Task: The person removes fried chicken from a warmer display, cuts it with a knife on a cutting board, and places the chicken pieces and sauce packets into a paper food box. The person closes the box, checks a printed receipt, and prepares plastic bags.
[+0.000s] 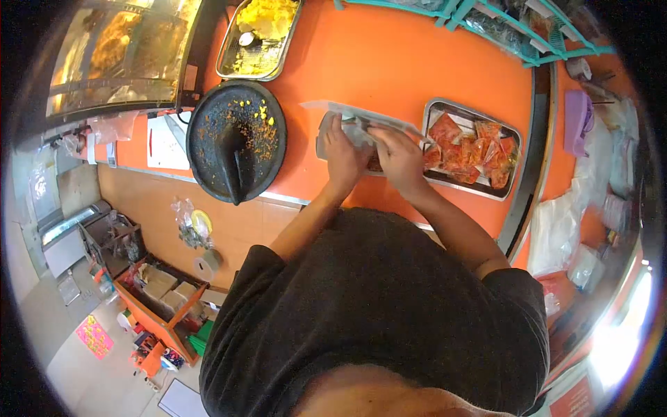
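A pale grey-white folded wrapping sheet (363,114) stands between my hands at the front of the orange counter. My left hand (343,151) is around its near left part, fingers bent against it. My right hand (399,154) pinches its right part, fingers closed over the edge. What lies inside the folds is hidden by my hands. Close to my right hand, a metal tray (515,178) holds several small clear packets (462,149) of red-orange food. On the left sits a wide dark stone mortar (203,149) with yellow and brown crumbs, and a stone pestle (231,163) lies in it.
A metal rack tray (221,59) with yellow food (267,17) stands behind the mortar. A glass display case (121,59) is at the far left. Turquoise racks (500,35) line the back right. White plastic bags (559,229) lie beyond the counter's right edge.
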Available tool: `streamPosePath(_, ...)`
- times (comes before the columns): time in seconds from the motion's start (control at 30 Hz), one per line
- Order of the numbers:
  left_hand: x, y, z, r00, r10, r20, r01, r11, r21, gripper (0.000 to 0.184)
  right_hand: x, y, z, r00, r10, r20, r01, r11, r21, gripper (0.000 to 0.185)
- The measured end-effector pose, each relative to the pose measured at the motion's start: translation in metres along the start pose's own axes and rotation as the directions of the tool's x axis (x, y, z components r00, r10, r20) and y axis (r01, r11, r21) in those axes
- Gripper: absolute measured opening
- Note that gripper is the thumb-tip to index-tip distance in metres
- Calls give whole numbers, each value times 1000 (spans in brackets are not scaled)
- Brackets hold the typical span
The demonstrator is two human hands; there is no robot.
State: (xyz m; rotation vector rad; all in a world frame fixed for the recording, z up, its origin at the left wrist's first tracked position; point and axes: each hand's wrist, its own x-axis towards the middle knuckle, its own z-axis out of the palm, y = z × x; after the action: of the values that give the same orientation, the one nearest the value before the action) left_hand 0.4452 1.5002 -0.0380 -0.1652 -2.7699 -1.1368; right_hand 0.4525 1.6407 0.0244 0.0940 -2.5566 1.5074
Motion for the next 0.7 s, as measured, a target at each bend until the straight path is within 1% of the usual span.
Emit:
streamPosePath(0.07, -3, -2, 1, 1000, -2, -24, 1, 1000, -16, 89, 6, 20, 21, 976, -215, -40, 200, 953, -227, 24)
streamPosePath(0.13, -1, -4, -3, 999, -5, -48, 4, 1000, -24, 89, 12, 28, 33, 974, -228, -6, 222, 950, -219, 24)
streamPosePath(0.2, -1, -3, -10, 990, 114, -88, -111, 993, 33, 89, 19, 33, 41, 983, -106, 153, 136, 970, -201, 25)
streamPosePath(0.23, -3, 2, -15, 989, 108, -97, -106, 994, 30, 89, 23, 33, 44, 981, -111, 160, 143, 968, -204, 25)
streamPosePath(0.27, -6, 8, -19, 997, 19, -80, -7, 989, 147, 89, 27, 33, 47, 965, -10, 260, 63, 978, -197, 27)
streamPosePath(0.3, -7, 15, -25, 995, -77, -69, 93, 961, 262, 89, 30, 32, 49, 929, 94, 359, -22, 980, -198, 29)
streamPosePath(0.33, -7, 17, -30, 994, -84, -75, 101, 961, 258, 89, 33, 32, 51, 926, 92, 367, -17, 979, -202, 29)
streamPosePath(0.4, -6, 16, -37, 987, -101, -127, 150, 866, 478, 93, 40, 32, 57, 887, 63, 457, 50, 972, -231, 32)
streamPosePath(0.43, -8, 6, -35, 987, -102, -125, 150, 866, 476, 93, 43, 33, 61, 887, 66, 458, 48, 971, -233, 32)
streamPosePath(0.47, -8, -9, -30, 991, -93, -99, 118, 950, 290, 93, 46, 34, 64, 864, 28, 502, 74, 980, -183, 34)
streamPosePath(0.5, -5, -16, -30, 994, -78, -74, 85, 992, 90, 94, 48, 30, 66, 840, -10, 543, 98, 986, -133, 36)
streamPosePath(0.53, -5, -20, -29, 994, -78, -72, 84, 993, 85, 94, 46, 27, 64, 840, -5, 542, 96, 986, -139, 36)
streamPosePath(0.57, -6, -24, -27, 995, -73, -66, 76, 996, 42, 93, 42, 24, 62, 886, -125, 447, 191, 976, -106, 33)
streamPosePath(0.6, -7, -26, -28, 996, -67, -60, 67, 998, -1, 92, 38, 18, 59, 907, -243, 343, 288, 954, -85, 31)
streamPosePath(0.63, -9, -25, -32, 996, -70, -53, 70, 998, -6, 92, 31, 15, 51, 909, -235, 345, 281, 956, -90, 31)
streamPosePath(0.67, -9, -24, -36, 995, -56, -82, 55, 998, -19, 87, 22, 15, 36, 970, -86, 229, 90, 996, -7, 29)
streamPosePath(0.7, -7, -23, -41, 992, -44, -117, 41, 999, -33, 82, 14, 17, 20, 989, 76, 126, -89, 991, 96, 28)
